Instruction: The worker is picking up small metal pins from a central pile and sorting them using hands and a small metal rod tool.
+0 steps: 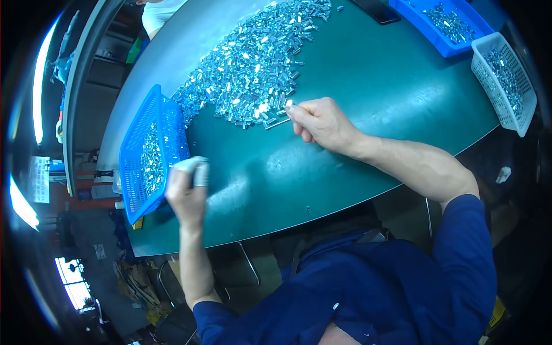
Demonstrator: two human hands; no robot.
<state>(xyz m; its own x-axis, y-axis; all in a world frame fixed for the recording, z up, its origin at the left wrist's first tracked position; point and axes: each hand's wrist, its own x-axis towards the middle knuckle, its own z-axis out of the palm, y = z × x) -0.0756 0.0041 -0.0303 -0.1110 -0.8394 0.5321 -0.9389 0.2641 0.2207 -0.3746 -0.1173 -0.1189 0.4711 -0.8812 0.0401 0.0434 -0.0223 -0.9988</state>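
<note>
My right hand (322, 123) is closed in a pinch above the green tabletop. Its thumb and forefinger grip a thin metal rod (278, 123) whose far end points left, to the near edge of a large heap of small shiny metal pieces (247, 69). My left hand (187, 192) is beside the near right side of a blue perforated basket (138, 198). White coverings wrap some of its fingers. Motion blurs those fingers, so whether they hold anything is not clear. Inside the blue basket lie many more small metal pieces (152, 161).
At the far right stand a blue tray (428, 31) and a white perforated basket (487, 86), both containing small metal pieces. A dark flat object (376, 10) lies at the table's far side. The green table (345, 184) has a curved near edge. Across it, another person's light sleeve (158, 16) shows.
</note>
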